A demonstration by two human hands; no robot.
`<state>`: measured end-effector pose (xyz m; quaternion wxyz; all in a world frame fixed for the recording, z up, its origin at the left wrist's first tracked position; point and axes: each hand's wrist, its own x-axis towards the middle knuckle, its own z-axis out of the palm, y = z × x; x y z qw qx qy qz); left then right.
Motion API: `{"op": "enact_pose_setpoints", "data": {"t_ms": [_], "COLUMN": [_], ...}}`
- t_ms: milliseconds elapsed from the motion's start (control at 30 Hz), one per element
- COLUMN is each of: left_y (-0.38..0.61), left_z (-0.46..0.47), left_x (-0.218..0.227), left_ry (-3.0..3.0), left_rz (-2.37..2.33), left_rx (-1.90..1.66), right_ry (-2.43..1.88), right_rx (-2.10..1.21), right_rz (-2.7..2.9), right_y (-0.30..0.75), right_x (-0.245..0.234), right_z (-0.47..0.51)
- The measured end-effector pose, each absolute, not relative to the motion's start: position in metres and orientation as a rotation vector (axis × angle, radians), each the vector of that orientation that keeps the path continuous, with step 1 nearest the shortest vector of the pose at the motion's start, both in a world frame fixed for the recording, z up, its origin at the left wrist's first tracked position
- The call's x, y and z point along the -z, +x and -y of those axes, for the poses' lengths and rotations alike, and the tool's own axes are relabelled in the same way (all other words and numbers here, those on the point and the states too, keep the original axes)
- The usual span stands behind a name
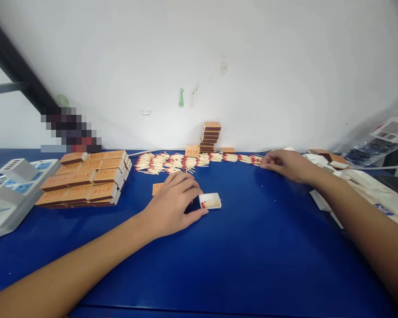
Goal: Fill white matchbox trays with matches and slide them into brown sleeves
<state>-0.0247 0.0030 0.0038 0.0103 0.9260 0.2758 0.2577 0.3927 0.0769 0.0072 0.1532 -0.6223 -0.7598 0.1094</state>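
Observation:
My left hand rests on the blue table, fingers curled round the left end of a small white matchbox tray with a few red-tipped matches inside. An orange matchbox sleeve lies flat just behind that hand. My right hand reaches to the right end of a long row of loose matches at the back of the table, fingertips pinched on a few matches there.
Orange matchboxes are stacked in a block at the left and in a small tower by the wall. White power strips sit at far left. Empty white trays and sleeves are heaped at right.

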Motion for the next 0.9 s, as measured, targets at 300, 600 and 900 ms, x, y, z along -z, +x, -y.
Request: {"op": "enact_pose_setpoints", "data": {"t_ms": [300, 600, 900], "left_y": [-0.024, -0.022, -0.022], "left_z": [-0.004, -0.003, -0.003], "left_x": [-0.002, -0.003, -0.003], "left_ry": [2.9, 2.891, 2.899], "left_rz": [-0.849, -0.86, -0.856], "left_rx": [-0.844, -0.845, -0.823], "right_ry": [-1.666, -1.245, -1.41], "right_rx": [-0.253, -0.436, -0.229], "right_rz": [2.207, 2.371, 2.248], "right_y": [0.356, 0.24, 0.283], "right_x": [-0.022, -0.026, -0.028], "right_z": [-0.061, 0.009, -0.02]}}
